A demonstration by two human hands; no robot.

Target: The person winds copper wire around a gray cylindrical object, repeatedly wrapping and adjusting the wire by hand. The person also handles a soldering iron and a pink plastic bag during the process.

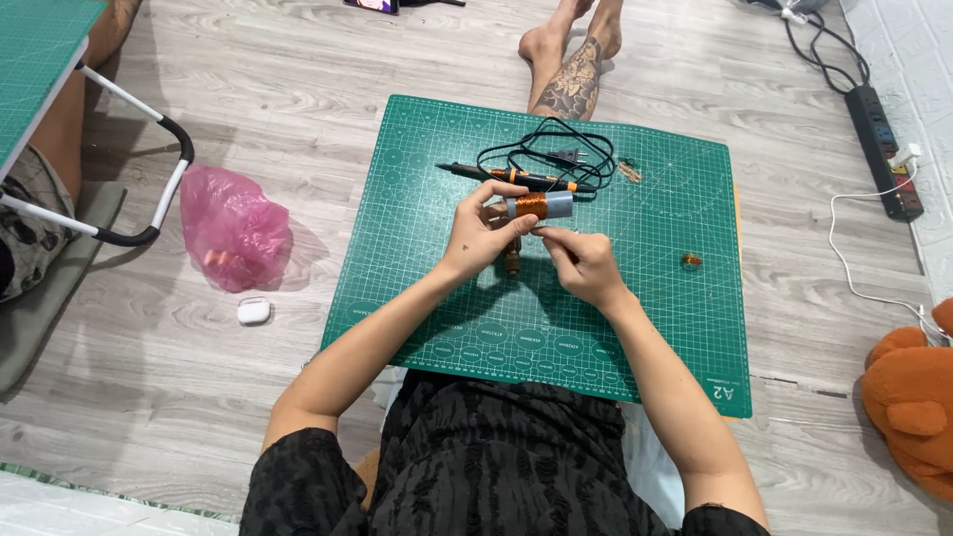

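Head view: my left hand has its fingers curled closed around a grey spool wound with copper wire, held above the green cutting mat near its middle. My right hand pinches shut just beside the spool; what it grips is too fine to make out. A soldering iron and its black cord lie just beyond. A pink plastic bag sits left of the mat, a small white case near it. An orange plush toy is cut off at the right edge.
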